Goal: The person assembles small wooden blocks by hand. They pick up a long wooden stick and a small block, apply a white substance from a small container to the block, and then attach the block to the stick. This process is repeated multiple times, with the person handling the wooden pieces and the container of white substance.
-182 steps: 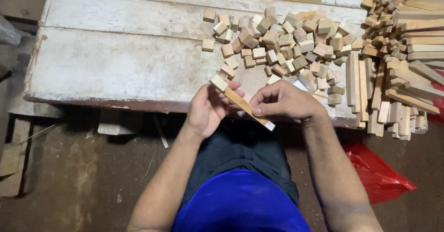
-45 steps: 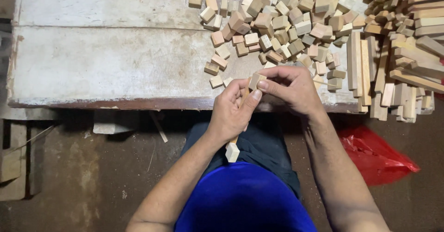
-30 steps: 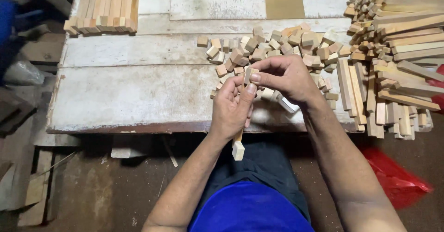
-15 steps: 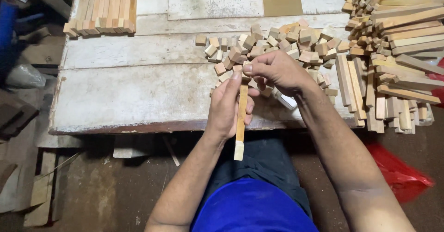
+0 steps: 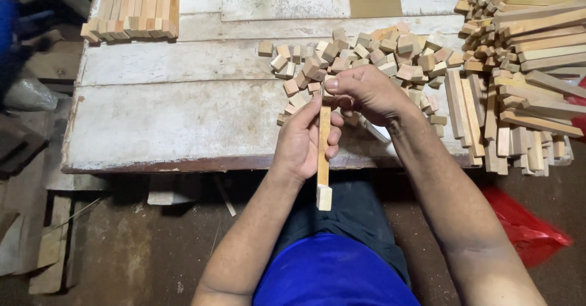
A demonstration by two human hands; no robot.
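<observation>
My left hand [image 5: 303,142] grips a thin wooden stick [image 5: 323,153] held upright toward me, with a small pale block [image 5: 324,197] fixed at its near end. My right hand [image 5: 363,92] is curled over the stick's far end, fingers closed; what it pinches there is hidden. Just beyond both hands lies a heap of small wooden blocks [image 5: 366,53] on the worn white plank table [image 5: 183,117].
Long wooden sticks [image 5: 525,43] are piled at the table's right side. A neat row of glued stick pieces [image 5: 134,10] sits at the far left corner. A red plastic bag [image 5: 525,233] lies on the floor at right; scrap wood at left.
The stick has turned from a slant to upright in my left hand and shows more of its length. My right hand moved onto its far end by the block heap.
</observation>
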